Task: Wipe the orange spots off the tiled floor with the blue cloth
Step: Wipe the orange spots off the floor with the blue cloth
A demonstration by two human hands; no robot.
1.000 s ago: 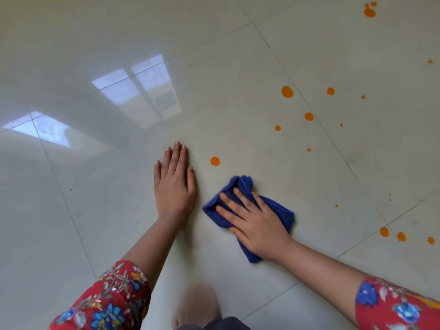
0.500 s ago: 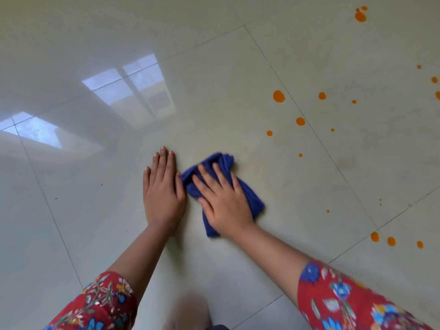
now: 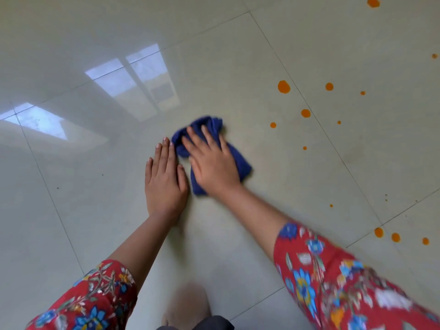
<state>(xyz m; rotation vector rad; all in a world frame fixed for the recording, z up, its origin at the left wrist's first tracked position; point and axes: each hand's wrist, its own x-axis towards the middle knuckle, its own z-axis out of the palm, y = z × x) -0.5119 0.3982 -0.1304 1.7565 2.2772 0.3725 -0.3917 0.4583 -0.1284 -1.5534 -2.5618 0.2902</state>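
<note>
The blue cloth [image 3: 215,126] lies bunched on the pale tiled floor [image 3: 238,67], pressed down under my right hand [image 3: 212,160], whose fingers spread over it. My left hand [image 3: 164,179] rests flat on the floor just left of the cloth, fingers together, holding nothing. Orange spots lie to the right of the cloth: a large one [image 3: 283,87], a smaller one [image 3: 305,113], and one nearest the cloth [image 3: 273,125]. More spots sit in a row at the lower right [image 3: 378,232] and at the top right [image 3: 373,1].
Grey grout lines [image 3: 309,110] cross the glossy floor. Window reflections [image 3: 133,77] shine on the tiles at the left. A bare foot [image 3: 188,303] shows at the bottom middle, between my red flowered sleeves [image 3: 333,277].
My right hand slid the cloth left and forward, over the orange spot that lay ahead of my left hand; that spot no longer shows. My left hand stayed planted.
</note>
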